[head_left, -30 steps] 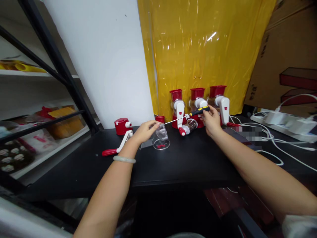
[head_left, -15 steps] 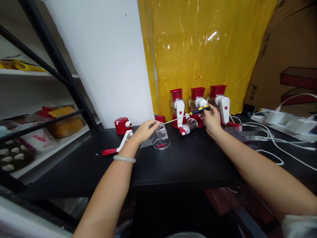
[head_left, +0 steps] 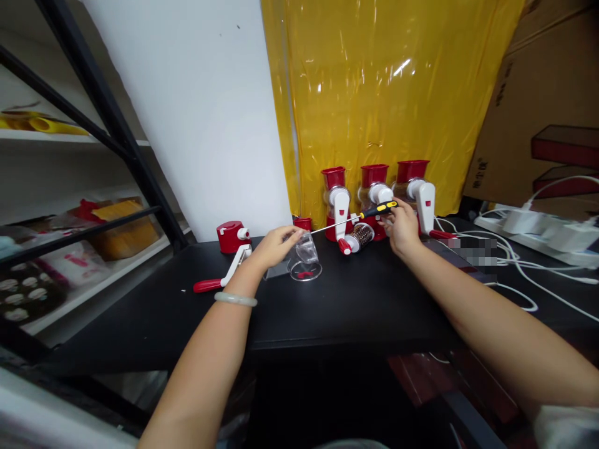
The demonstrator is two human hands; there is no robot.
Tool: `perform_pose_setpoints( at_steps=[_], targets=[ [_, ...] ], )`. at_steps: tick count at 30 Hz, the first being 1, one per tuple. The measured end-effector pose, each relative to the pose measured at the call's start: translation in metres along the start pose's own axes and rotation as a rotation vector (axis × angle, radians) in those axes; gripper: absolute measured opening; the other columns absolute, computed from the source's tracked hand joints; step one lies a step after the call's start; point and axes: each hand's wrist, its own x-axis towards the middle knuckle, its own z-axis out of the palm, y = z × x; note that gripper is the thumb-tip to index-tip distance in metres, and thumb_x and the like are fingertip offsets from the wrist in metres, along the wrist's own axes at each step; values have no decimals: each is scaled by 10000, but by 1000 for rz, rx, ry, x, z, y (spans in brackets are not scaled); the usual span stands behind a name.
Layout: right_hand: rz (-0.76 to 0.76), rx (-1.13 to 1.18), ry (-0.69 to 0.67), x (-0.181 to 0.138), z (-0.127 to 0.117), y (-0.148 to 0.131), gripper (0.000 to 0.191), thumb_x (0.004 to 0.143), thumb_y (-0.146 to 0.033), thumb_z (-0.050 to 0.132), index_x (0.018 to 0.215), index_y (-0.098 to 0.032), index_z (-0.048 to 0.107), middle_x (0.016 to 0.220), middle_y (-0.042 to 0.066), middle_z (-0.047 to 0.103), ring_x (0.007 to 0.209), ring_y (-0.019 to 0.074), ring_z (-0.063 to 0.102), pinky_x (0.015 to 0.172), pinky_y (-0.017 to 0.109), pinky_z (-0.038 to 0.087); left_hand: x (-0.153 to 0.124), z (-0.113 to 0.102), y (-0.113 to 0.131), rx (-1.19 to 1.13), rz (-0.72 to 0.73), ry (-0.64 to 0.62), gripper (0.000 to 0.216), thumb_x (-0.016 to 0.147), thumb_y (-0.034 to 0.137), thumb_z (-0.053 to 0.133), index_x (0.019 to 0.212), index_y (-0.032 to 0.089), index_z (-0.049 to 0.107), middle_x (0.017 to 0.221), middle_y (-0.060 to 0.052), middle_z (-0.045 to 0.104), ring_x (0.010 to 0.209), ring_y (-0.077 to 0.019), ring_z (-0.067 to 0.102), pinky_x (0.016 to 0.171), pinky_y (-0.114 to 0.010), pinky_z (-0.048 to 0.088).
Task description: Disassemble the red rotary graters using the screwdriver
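Note:
My left hand [head_left: 276, 246] is closed on a clear plastic housing [head_left: 306, 257] that stands on the black table [head_left: 327, 312]. My right hand [head_left: 401, 228] grips the yellow-and-black handle of a screwdriver [head_left: 358, 217]. Its thin shaft points left, with the tip reaching the top of the clear housing. A metal grater drum [head_left: 360, 237] with a red knob lies just below the shaft.
Three red-and-white rotary graters [head_left: 374, 193] stand at the back against a yellow plastic sheet. A red base [head_left: 230, 237] and a white crank with red handle [head_left: 219, 278] lie at the left. White cables and a power strip [head_left: 538, 234] cover the right. Shelving stands at the left.

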Motion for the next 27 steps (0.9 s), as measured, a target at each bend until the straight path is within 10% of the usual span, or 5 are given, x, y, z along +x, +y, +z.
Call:
perform_pose_setpoints(
  at_steps=[27],
  targets=[
    [5,59,-41,-3,1,-4,421,696,-296,712,1108,-270,632,927,-24,636,636,71,607,478,166,489,0,0,1,13,-15,-5,517,942,597,414,1086,190,698,1127,-78,723,1033,-249,649,951,-385,469]
  ],
)
